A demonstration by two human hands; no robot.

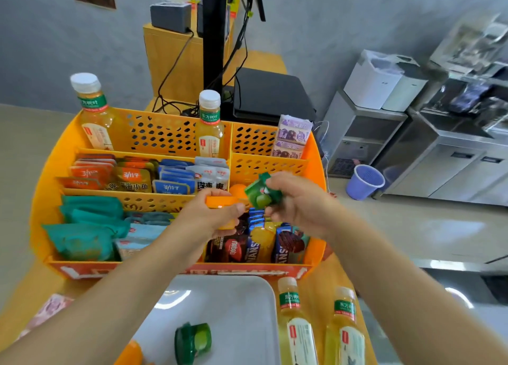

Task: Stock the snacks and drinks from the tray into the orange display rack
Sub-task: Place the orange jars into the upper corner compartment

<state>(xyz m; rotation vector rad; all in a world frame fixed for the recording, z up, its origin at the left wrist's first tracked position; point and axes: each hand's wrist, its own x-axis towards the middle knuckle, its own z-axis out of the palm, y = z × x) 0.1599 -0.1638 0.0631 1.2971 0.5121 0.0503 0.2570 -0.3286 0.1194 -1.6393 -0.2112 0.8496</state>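
Over the orange rack (49, 199), a green jelly cup (261, 195) is pinched in the right hand (297, 205), while an orange cup (220, 202) is gripped by the left hand (211, 216). One green cup (192, 341) is left lying on the grey tray (242, 309) below.

I am holding a green jelly cup (261, 194) in my right hand (297, 202) and an orange one (220, 204) in my left hand (211, 213) over the orange display rack (46, 199); another green cup (192, 340) is lying on the grey tray (247, 309) below.
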